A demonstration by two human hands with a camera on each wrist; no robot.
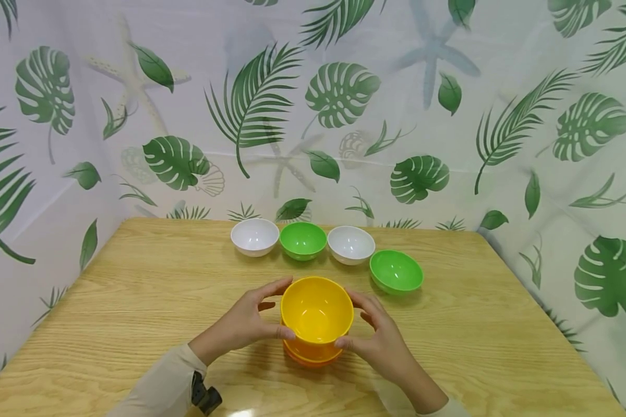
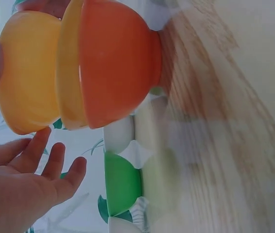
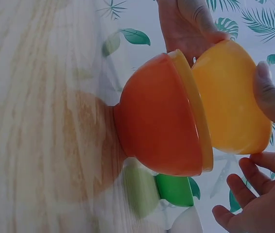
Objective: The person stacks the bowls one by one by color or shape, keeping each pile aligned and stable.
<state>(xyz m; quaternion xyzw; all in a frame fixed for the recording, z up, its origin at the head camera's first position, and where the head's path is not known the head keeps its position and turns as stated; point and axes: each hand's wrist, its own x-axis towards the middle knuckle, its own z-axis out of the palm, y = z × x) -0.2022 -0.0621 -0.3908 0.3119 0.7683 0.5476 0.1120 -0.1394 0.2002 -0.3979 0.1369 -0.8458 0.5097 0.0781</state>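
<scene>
Both hands hold a yellow bowl [image 1: 317, 307] by its opposite sides, mouth up. My left hand [image 1: 245, 321] has its thumb at the near rim and its index finger at the far side. The right hand [image 1: 383, 339] mirrors it on the other side. Beneath is an orange bowl [image 2: 118, 65] standing on the table, with a second yellow bowl [image 2: 70, 73] nested in it, only its upper band showing. The held bowl sits just over this stack, slightly tilted in the wrist views; whether it touches the lower rim I cannot tell.
Behind the hands a row of bowls spans the wooden table [image 1: 151, 301]: a white bowl [image 1: 254, 237], a green bowl [image 1: 303, 241], another white bowl [image 1: 351, 245] and another green bowl [image 1: 396, 271], the last nearest the right hand. A leaf-patterned cloth [image 1: 271, 191] hangs behind.
</scene>
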